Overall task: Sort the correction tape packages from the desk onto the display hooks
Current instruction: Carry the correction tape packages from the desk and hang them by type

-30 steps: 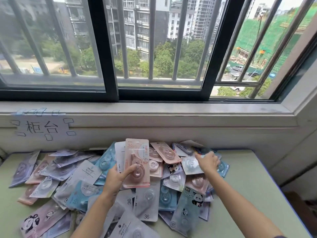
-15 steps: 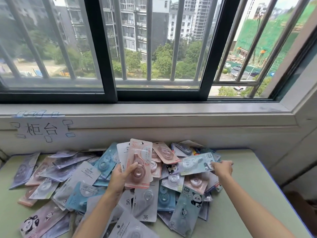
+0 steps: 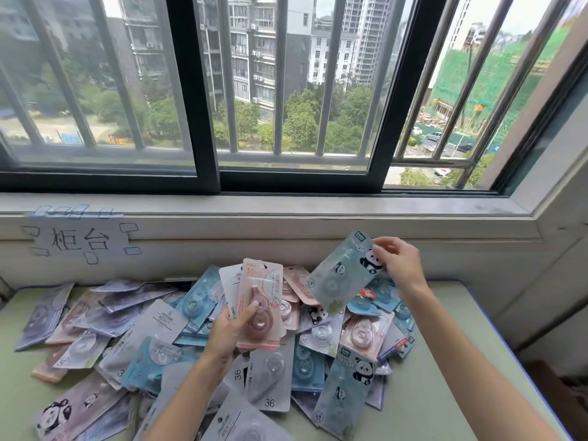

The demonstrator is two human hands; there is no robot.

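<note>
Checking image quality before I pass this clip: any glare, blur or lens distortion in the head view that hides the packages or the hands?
Head view: daylight from the barred window is even, with no harsh glare; wide-angle bending curves the grey window sill; the teal panda-print package in the right hand looks slightly motion-soft; the pink blister package in the left hand reads sharp.

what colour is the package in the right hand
Pale blue-green with a black-and-white panda print, the package shows best in the head view.
</note>
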